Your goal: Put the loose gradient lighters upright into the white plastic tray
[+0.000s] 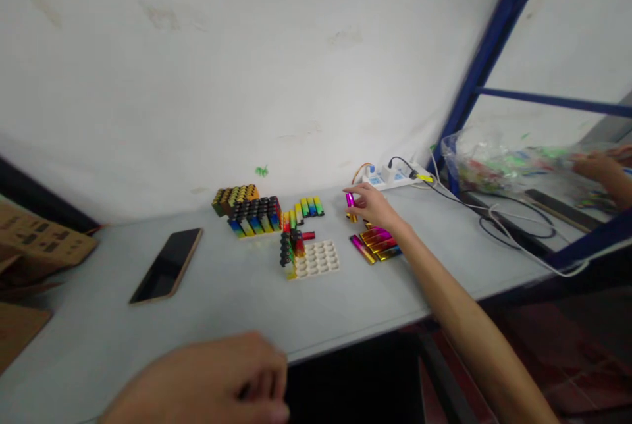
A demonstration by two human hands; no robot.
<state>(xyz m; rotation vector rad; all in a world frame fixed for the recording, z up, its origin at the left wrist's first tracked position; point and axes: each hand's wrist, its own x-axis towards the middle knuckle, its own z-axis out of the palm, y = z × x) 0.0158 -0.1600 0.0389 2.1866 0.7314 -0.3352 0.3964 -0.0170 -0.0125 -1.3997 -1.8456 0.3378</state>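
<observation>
Pinching the pink-and-gold tube [350, 201] near its top, the right hand [372, 204] has its fingers drawn in on it; a light, even grip should keep that slick-looking body upright. The tube is just beyond the loose metallic tubes [378, 243] on the table [237, 305], so clearance over them matters. Left of these sits the white tray [320, 259], partly filled. In the foreground, the left hand [212, 378] is blurred, fingers curled; whether it holds anything, I cannot tell.
</observation>
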